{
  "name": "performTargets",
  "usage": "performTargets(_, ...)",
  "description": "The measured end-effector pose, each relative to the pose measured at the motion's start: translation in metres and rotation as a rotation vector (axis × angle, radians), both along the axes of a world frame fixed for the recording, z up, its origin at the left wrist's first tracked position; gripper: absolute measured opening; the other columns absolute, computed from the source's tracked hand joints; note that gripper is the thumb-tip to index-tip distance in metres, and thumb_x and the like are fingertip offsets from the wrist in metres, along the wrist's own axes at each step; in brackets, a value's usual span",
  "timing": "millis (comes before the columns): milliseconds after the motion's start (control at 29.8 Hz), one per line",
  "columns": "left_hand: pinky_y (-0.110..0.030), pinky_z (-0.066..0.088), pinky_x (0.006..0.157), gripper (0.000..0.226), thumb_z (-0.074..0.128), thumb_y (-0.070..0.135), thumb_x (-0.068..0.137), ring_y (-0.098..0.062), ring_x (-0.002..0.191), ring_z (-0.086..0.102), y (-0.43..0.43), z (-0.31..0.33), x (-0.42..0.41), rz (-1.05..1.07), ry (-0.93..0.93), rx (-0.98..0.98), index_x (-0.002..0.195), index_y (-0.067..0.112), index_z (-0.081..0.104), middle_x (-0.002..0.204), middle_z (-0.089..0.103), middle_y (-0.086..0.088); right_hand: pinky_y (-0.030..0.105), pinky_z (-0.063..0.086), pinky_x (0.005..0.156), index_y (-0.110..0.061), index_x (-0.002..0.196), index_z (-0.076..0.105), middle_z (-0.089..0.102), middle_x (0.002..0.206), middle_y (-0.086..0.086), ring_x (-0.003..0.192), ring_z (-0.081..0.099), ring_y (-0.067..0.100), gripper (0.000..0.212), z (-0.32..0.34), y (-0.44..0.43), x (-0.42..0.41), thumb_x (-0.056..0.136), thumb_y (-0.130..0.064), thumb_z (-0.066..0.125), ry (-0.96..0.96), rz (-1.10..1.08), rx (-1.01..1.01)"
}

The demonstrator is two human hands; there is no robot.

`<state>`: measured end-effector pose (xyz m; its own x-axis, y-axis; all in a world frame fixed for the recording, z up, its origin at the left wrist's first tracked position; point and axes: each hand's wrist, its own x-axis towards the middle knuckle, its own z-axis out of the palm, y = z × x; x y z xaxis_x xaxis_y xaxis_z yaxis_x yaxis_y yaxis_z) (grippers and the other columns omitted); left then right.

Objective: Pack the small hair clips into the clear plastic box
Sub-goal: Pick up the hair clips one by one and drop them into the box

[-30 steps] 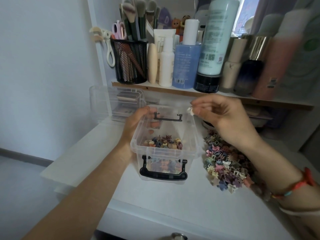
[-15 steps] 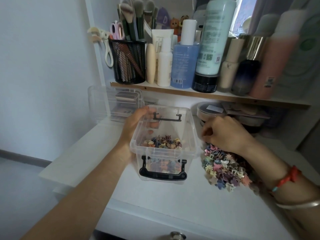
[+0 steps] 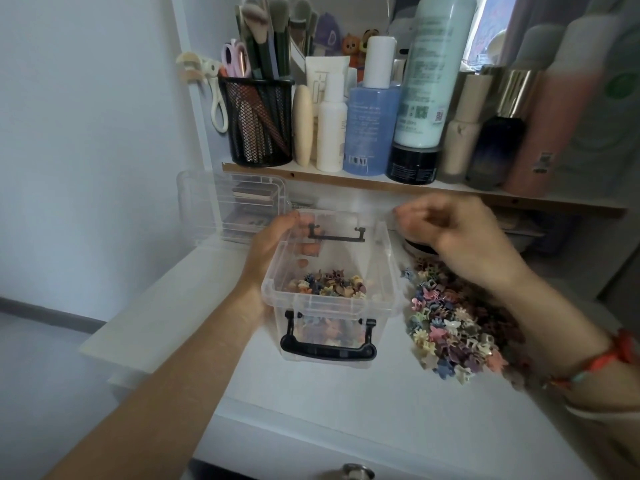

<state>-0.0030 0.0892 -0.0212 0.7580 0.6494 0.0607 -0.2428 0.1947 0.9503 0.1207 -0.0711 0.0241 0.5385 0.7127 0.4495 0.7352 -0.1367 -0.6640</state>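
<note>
Clips (image 3: 325,284) in mixed colours cover the floor of the clear plastic box (image 3: 329,301), which stands open on the white worktop (image 3: 346,410), its black handle (image 3: 327,351) on the near wall. The left hand (image 3: 273,244) grips the box at its far-left corner, fingers curled over the rim and showing through the plastic. A bigger loose pile (image 3: 450,327) lies just right of the box. The right hand (image 3: 457,233) hovers beyond the box's far-right corner, fingers curled and blurred — whether they pinch anything cannot be told
</note>
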Motion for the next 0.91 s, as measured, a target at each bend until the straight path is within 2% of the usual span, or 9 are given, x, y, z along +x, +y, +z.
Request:
performTargets(134, -0.019, 0.046, 0.051, 0.023, 0.043, 0.030, 0.090, -0.012, 0.064, 0.059, 0.001, -0.002, 0.000, 0.001, -0.009, -0.017, 0.088, 0.014, 0.059, 0.080, 0.061, -0.002, 0.025, 0.043, 0.089, -0.019, 0.101, 0.068, 0.069, 0.104, 0.001, 0.102, 0.061, 0.016, 0.019, -0.019, 0.000, 0.012, 0.084, -0.020, 0.061, -0.267, -0.128, -0.520)
performTargets(235, -0.017, 0.047, 0.050, 0.024, 0.042, 0.030, 0.091, -0.012, 0.065, 0.058, 0.001, -0.003, 0.000, -0.001, -0.014, -0.020, 0.088, 0.014, 0.059, 0.081, 0.061, -0.002, 0.032, 0.048, 0.088, -0.021, 0.094, 0.069, 0.069, 0.106, 0.003, 0.101, 0.061, 0.022, 0.016, -0.026, 0.003, 0.011, 0.083, -0.015, 0.058, -0.363, -0.136, -0.615)
performTargets(370, -0.020, 0.045, 0.054, 0.023, 0.042, 0.029, 0.091, -0.010, 0.061, 0.059, 0.000, -0.001, 0.000, 0.005, -0.006, -0.011, 0.086, 0.015, 0.059, 0.079, 0.061, -0.001, 0.005, 0.041, 0.071, -0.020, 0.083, 0.068, 0.067, 0.081, -0.005, 0.075, 0.059, 0.000, 0.010, -0.015, 0.006, 0.006, 0.082, -0.011, 0.063, -0.143, -0.134, -0.093)
performTargets(470, -0.023, 0.042, 0.058, 0.023, 0.041, 0.029, 0.092, -0.012, 0.065, 0.057, 0.000, -0.001, 0.000, 0.024, 0.000, 0.004, 0.087, 0.015, 0.059, 0.079, 0.061, -0.001, 0.018, 0.044, 0.070, -0.027, 0.074, 0.063, 0.062, 0.073, -0.011, 0.068, 0.056, 0.007, 0.014, 0.004, 0.005, -0.011, 0.078, -0.014, 0.068, 0.105, 0.110, 0.217)
performTargets(571, -0.022, 0.042, 0.055, 0.024, 0.040, 0.029, 0.093, -0.013, 0.065, 0.056, 0.002, -0.002, 0.000, -0.005, -0.003, -0.010, 0.088, 0.014, 0.059, 0.081, 0.060, -0.002, 0.033, 0.048, 0.079, -0.032, 0.072, 0.065, 0.066, 0.075, -0.013, 0.076, 0.060, 0.023, 0.011, 0.008, 0.003, -0.012, 0.077, -0.023, 0.067, 0.058, 0.126, 0.104)
performTargets(638, -0.020, 0.043, 0.053, 0.024, 0.041, 0.029, 0.092, -0.013, 0.067, 0.056, 0.003, -0.002, 0.001, -0.018, 0.001, -0.010, 0.089, 0.014, 0.059, 0.083, 0.060, -0.003, 0.021, 0.045, 0.081, -0.026, 0.077, 0.069, 0.069, 0.080, -0.009, 0.077, 0.060, 0.011, 0.007, 0.008, -0.002, 0.001, 0.081, -0.021, 0.066, -0.004, 0.000, 0.027)
performTargets(739, -0.018, 0.045, 0.051, 0.023, 0.051, 0.034, 0.085, -0.013, 0.067, 0.057, 0.004, -0.004, 0.002, -0.024, -0.003, -0.020, 0.091, 0.013, 0.060, 0.084, 0.061, -0.003, 0.006, 0.035, 0.071, -0.017, 0.088, 0.074, 0.069, 0.088, -0.005, 0.088, 0.058, 0.006, 0.011, 0.000, -0.010, 0.017, 0.083, -0.018, 0.064, -0.193, -0.133, -0.342)
performTargets(840, -0.018, 0.046, 0.050, 0.035, 0.053, 0.039, 0.067, -0.013, 0.066, 0.058, 0.004, -0.003, 0.002, -0.020, -0.005, -0.023, 0.090, 0.014, 0.061, 0.083, 0.062, -0.003, 0.028, 0.046, 0.090, -0.020, 0.086, 0.074, 0.071, 0.100, 0.000, 0.098, 0.062, 0.018, 0.013, -0.012, -0.009, 0.021, 0.082, -0.018, 0.062, -0.283, -0.167, -0.611)
performTargets(907, -0.019, 0.046, 0.051, 0.036, 0.051, 0.039, 0.066, -0.012, 0.064, 0.059, 0.005, -0.004, 0.001, -0.023, -0.003, -0.016, 0.089, 0.014, 0.061, 0.083, 0.062, -0.003, 0.038, 0.050, 0.089, -0.020, 0.082, 0.074, 0.071, 0.101, 0.005, 0.098, 0.063, 0.025, 0.014, -0.018, -0.006, 0.023, 0.081, -0.017, 0.059, -0.296, -0.200, -0.643)
